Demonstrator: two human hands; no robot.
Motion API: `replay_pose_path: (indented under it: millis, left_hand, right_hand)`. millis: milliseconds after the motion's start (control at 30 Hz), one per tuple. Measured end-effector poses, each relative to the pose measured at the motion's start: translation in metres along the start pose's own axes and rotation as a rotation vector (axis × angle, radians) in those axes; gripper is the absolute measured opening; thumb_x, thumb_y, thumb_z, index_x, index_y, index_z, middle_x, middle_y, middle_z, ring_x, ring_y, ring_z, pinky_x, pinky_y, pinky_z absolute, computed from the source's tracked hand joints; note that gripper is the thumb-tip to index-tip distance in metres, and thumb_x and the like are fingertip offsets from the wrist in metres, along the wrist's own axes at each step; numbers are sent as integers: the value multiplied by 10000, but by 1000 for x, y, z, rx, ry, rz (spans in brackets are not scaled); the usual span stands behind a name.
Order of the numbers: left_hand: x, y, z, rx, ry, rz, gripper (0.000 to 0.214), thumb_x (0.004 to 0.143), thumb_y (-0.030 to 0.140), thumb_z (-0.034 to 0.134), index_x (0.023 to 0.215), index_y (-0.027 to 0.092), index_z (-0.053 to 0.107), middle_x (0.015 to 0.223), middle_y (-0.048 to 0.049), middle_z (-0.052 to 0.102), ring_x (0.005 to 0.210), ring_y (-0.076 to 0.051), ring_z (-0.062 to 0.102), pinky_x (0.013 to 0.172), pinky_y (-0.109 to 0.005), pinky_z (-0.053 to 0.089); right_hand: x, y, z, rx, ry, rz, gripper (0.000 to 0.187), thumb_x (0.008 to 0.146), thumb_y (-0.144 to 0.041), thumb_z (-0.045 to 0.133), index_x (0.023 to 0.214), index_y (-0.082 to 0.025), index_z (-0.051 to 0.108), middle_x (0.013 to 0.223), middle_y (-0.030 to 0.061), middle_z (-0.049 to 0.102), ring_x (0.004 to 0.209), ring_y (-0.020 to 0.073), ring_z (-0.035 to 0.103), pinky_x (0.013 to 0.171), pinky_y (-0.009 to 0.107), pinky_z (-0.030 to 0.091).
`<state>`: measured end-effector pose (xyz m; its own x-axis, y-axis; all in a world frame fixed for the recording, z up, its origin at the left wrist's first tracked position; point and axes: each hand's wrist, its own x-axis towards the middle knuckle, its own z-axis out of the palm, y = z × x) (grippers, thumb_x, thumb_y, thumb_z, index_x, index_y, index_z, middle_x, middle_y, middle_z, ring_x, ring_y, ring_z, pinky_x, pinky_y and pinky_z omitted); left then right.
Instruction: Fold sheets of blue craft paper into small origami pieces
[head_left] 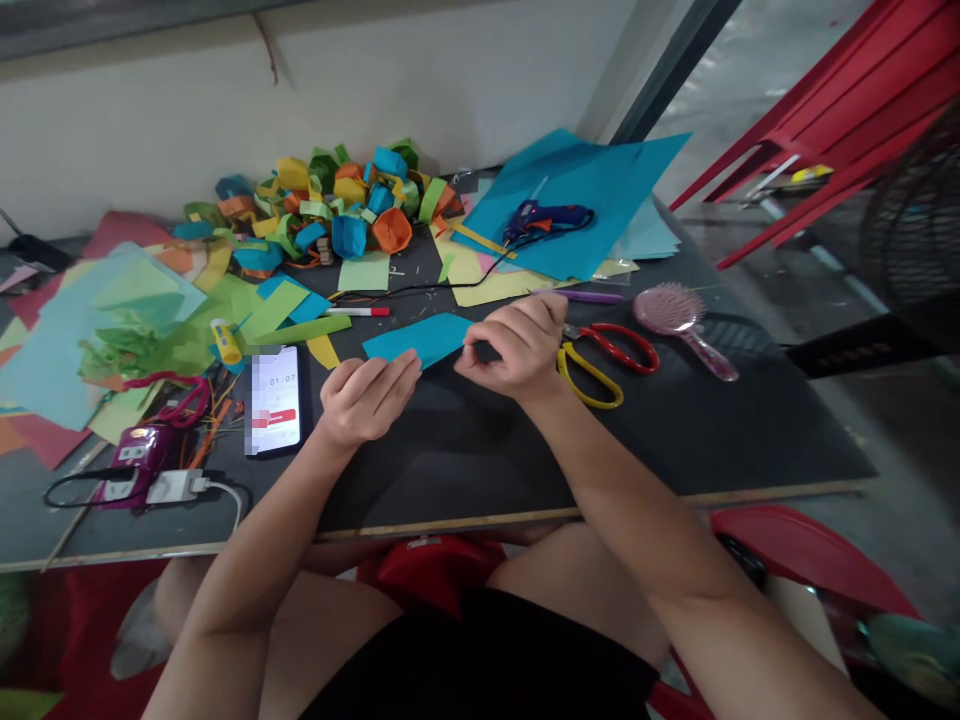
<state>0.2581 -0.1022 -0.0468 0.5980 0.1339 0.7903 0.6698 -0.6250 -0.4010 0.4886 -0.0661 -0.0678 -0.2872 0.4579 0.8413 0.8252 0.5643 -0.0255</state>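
Observation:
A rectangular piece of blue paper (427,338) is raised between my two hands above the dark table. My left hand (369,398) is closed at its lower left edge, fingers together and the thumb hidden. With thumb and index finger, my right hand (517,345) pinches the right end, the other fingers curled in. Just right of that hand lie scissors (619,345) with one red and one yellow handle. Behind the paper are a red-and-white marker (360,312) and a black cable.
A blue glue gun (551,220) rests on large blue sheets (615,170). Several folded paper pieces (349,238) are heaped at the back. To the left are a phone (277,400), glue stick (225,340), purple power strip (139,455) and loose paper; right, a pink hairbrush (671,308).

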Motion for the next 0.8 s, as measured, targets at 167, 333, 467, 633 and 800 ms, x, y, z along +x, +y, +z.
replay_pose_path:
  millis: [167, 333, 467, 633, 800]
  left_hand:
    - [-4, -2, 0, -90, -70, -89, 259, 837, 181, 663, 1078, 258, 720, 953, -16, 771, 740, -178, 635, 622, -324, 479]
    - [-6, -5, 2, -129, -43, -130, 260, 837, 166, 661, 1077, 244, 724, 925, -35, 773, 741, -180, 641, 613, -315, 463]
    - [-7, -10, 4, -39, 21, -118, 294, 819, 158, 673, 1103, 225, 710, 930, -38, 773, 737, -180, 662, 622, -306, 472]
    - [-10, -17, 5, -39, 48, -155, 349, 817, 139, 665, 1162, 192, 678, 961, -66, 768, 714, -169, 697, 630, -281, 494]
    - [-8, -15, 5, -44, 56, -139, 310, 822, 149, 673, 1129, 192, 691, 942, -63, 770, 696, -161, 705, 611, -271, 497]
  right_hand:
    - [-1, 3, 1, -37, -2, -7, 246, 825, -359, 496, 624, -225, 537, 599, 9, 496, 693, 179, 456, 770, 391, 312]
    - [-5, 32, 7, -53, 27, 107, 240, 824, -368, 487, 637, -218, 497, 608, 10, 440, 701, 189, 458, 771, 394, 332]
    - [-6, 57, 8, -71, 106, 282, 179, 791, -340, 522, 668, -219, 473, 629, 10, 402, 701, 205, 461, 759, 413, 366]
    - [-1, 42, 7, 7, 186, 320, 62, 805, -252, 489, 750, -224, 482, 657, 17, 456, 669, 193, 483, 686, 368, 413]
    - [4, 11, 5, 159, 109, 120, 155, 861, -262, 484, 977, -215, 575, 796, 45, 621, 774, 198, 592, 764, 366, 447]
